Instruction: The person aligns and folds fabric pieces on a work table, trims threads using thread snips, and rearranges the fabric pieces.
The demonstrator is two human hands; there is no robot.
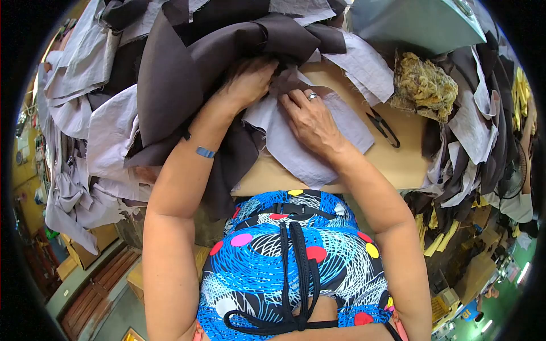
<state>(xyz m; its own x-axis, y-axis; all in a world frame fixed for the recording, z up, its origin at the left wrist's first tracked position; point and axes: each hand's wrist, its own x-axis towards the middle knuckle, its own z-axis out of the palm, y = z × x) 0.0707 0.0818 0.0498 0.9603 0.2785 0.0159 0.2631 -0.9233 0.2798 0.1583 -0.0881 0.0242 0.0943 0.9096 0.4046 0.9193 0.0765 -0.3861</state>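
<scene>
My left hand [247,84] reaches into a heap of dark brown fabric [170,85], its bent fingers closed on the cloth and the fingertips partly hidden in a fold. Beside it, my right hand [313,122] has curled fingers closed on the upper edge of a pale lavender fabric piece [296,156]. A ring shows on one finger. The lavender piece lies on the tan work surface [398,167], with a dark fabric edge along its top. Black thread snips [383,128] rest to the right of my right hand.
Lavender and dark cut pieces [114,125] pile up on the left; more fabric [469,113] hangs at the right. A yellowish matted bundle [425,86] sits below a pale grey-blue machine part or box [415,25]. A wooden slatted bench [99,290] stands at lower left.
</scene>
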